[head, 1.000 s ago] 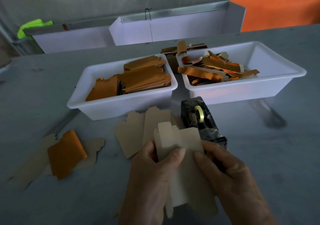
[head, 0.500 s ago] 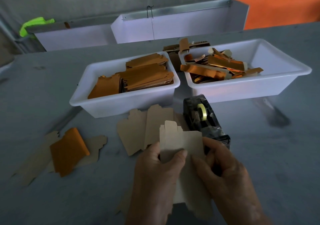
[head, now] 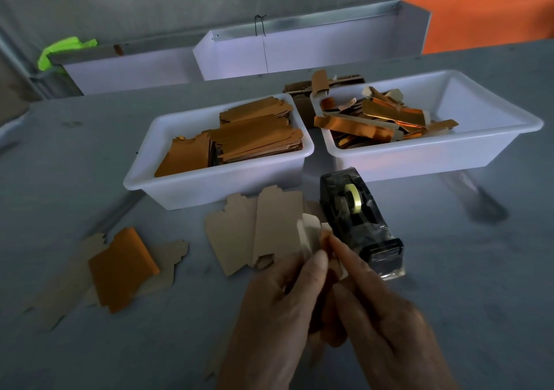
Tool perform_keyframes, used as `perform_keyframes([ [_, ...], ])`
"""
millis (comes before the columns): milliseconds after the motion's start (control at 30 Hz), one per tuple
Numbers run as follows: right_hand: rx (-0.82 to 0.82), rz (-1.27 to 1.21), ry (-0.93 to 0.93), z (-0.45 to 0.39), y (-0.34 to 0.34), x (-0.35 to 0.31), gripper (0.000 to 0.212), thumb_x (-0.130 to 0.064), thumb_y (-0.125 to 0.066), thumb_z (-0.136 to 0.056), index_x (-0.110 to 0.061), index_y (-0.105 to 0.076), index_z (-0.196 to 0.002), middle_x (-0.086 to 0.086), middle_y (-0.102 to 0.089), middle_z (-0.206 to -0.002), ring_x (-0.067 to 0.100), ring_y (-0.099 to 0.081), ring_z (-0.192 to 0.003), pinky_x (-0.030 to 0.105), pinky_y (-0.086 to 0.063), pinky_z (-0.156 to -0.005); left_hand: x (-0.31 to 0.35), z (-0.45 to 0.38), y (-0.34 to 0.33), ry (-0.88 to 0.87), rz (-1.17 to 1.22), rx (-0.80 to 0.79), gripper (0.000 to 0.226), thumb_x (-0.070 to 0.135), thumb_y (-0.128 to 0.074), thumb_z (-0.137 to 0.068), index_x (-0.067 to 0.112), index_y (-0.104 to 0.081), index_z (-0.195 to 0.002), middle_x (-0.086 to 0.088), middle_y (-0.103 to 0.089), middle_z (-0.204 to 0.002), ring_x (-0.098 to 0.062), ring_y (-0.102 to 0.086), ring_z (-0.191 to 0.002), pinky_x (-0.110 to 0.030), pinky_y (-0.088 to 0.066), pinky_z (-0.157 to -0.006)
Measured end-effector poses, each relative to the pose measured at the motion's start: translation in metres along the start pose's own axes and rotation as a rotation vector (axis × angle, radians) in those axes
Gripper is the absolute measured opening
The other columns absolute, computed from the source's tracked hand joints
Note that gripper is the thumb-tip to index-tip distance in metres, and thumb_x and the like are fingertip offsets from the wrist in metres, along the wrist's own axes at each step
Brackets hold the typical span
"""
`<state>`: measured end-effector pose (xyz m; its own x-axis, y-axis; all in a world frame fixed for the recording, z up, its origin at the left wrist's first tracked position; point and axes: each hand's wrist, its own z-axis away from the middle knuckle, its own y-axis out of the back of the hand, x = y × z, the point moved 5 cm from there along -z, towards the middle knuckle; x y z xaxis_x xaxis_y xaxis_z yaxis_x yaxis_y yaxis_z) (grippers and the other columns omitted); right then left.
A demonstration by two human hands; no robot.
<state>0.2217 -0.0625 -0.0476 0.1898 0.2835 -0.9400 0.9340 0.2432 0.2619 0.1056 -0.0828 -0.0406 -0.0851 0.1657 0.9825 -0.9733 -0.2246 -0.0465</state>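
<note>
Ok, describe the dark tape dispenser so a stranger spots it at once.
On the grey table, find the left white plastic tub and the right white plastic tub of orange card. In front of the gap between them, right of the flat tan card blanks, stands the dark plastic tape dispenser. Only it is dark and carries a yellow-green tape roll.

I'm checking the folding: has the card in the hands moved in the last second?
Yes. The card has folded narrower, its right edge drawn leftward relative to the tape dispenser.
</note>
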Motion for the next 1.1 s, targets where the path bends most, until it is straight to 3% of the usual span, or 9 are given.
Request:
perform_keyframes([
  [67, -0.050, -0.026, -0.060, -0.001, 0.001, 0.001, 0.049, -0.016, -0.059, -0.087, -0.047, -0.052, -0.124, -0.008, -0.068, -0.064, 0.004, -0.066, -0.059, 0.008, -0.048, -0.062, 0.000, 0.000, 0.003, -0.028, -0.053, -0.028, 0.018, 0.032, -0.061, -0.086, 0.022, -0.074, -0.080, -0.003, -0.068, -0.064, -0.014, -0.065, -0.058, -0.021, -0.050, -0.052],
  [267, 0.066, -0.189, -0.272, -0.007, 0.016, 0.016, 0.055, -0.057, -0.058, -0.050, -0.036, -0.062, -0.101, -0.008, -0.069, -0.074, 0.006, -0.066, -0.069, 0.029, -0.054, -0.064, -0.006, -0.002, 0.002, 0.056, -0.057, -0.155, 0.017, 0.033, -0.062, -0.087, 0.028, -0.076, -0.097, -0.003, -0.075, -0.094, -0.017, -0.070, -0.093, -0.035, -0.052, -0.086],
  [333, -0.010, -0.343, -0.365, -0.008, 0.011, 0.024, 0.045, -0.048, -0.067, -0.053, -0.027, -0.071, -0.093, -0.004, -0.072, -0.081, 0.012, -0.069, -0.080, 0.037, -0.056, -0.073, -0.008, -0.002, -0.001, 0.076, -0.078, -0.198, 0.026, 0.038, -0.061, -0.082, 0.029, -0.074, -0.102, -0.001, -0.074, -0.100, -0.016, -0.069, -0.099, -0.038, -0.050, -0.092],
  [400, -0.078, -0.528, -0.465, -0.008, 0.006, 0.027, 0.035, -0.029, -0.070, -0.058, -0.017, -0.074, -0.090, 0.008, -0.073, -0.081, 0.021, -0.071, -0.076, 0.033, -0.057, -0.066, -0.008, -0.002, -0.002, 0.082, -0.097, -0.208, 0.028, 0.039, -0.063, -0.079, 0.031, -0.073, -0.104, 0.000, -0.074, -0.102, -0.015, -0.068, -0.100, -0.039, -0.050, -0.094],
  [600, -0.108, -0.655, -0.540, -0.011, 0.007, 0.033, 0.024, -0.014, -0.065, -0.063, -0.005, -0.071, -0.084, 0.015, -0.072, -0.079, 0.025, -0.070, -0.069, 0.033, -0.055, -0.060, -0.011, -0.003, 0.007, 0.083, -0.096, 0.012, 0.035, 0.043, -0.077, -0.056, 0.026, -0.072, -0.085, 0.002, -0.074, -0.081, -0.012, -0.071, -0.079, -0.025, -0.053, -0.070],
  [767, -0.047, -0.615, -0.544, -0.008, 0.009, 0.031, 0.030, -0.017, -0.062, -0.061, -0.006, -0.067, -0.088, 0.014, -0.071, -0.073, 0.023, -0.070, -0.064, 0.026, -0.056, -0.053, -0.009, 0.001, 0.007, 0.064, -0.152, 0.088, 0.019, 0.032, -0.073, -0.065, 0.024, -0.074, -0.082, 0.005, -0.073, -0.074, -0.005, -0.069, -0.070, -0.015, -0.049, -0.060],
  [933, 0.038, -0.539, -0.510, -0.007, 0.006, 0.027, 0.013, 0.000, -0.065, -0.075, -0.004, -0.069, -0.087, 0.018, -0.071, -0.070, 0.023, -0.068, -0.060, 0.026, -0.056, -0.052, 0.002, 0.013, -0.008, -0.332, -0.770, 0.351, 0.017, 0.021, -0.078, -0.068, 0.030, -0.072, -0.081, 0.011, -0.060, -0.071, -0.005, -0.061, -0.066, -0.009, -0.041, -0.053],
  [1033, 0.050, -0.514, -0.490, -0.007, 0.007, 0.023, 0.009, -0.004, -0.065, -0.078, -0.009, -0.071, -0.082, 0.016, -0.071, -0.067, 0.021, -0.068, -0.059, 0.022, -0.054, -0.050, 0.004, 0.020, -0.034, -0.511, -1.138, 0.310, 0.029, 0.019, -0.072, -0.056, 0.019, -0.076, -0.084, 0.001, -0.055, -0.067, -0.014, -0.050, -0.069, -0.015, -0.036, -0.049],
  [1100, 0.035, -0.508, -0.459, -0.008, 0.009, 0.017, 0.008, -0.015, -0.066, -0.076, -0.012, -0.074, -0.078, 0.012, -0.071, -0.068, 0.018, -0.069, -0.061, 0.019, -0.052, -0.050, -0.003, 0.021, -0.041, -0.483, -1.289, 0.231, 0.026, 0.021, -0.055, -0.075, 0.017, -0.077, -0.089, 0.002, -0.059, -0.070, -0.013, -0.052, -0.069, -0.017, -0.044, -0.048],
])
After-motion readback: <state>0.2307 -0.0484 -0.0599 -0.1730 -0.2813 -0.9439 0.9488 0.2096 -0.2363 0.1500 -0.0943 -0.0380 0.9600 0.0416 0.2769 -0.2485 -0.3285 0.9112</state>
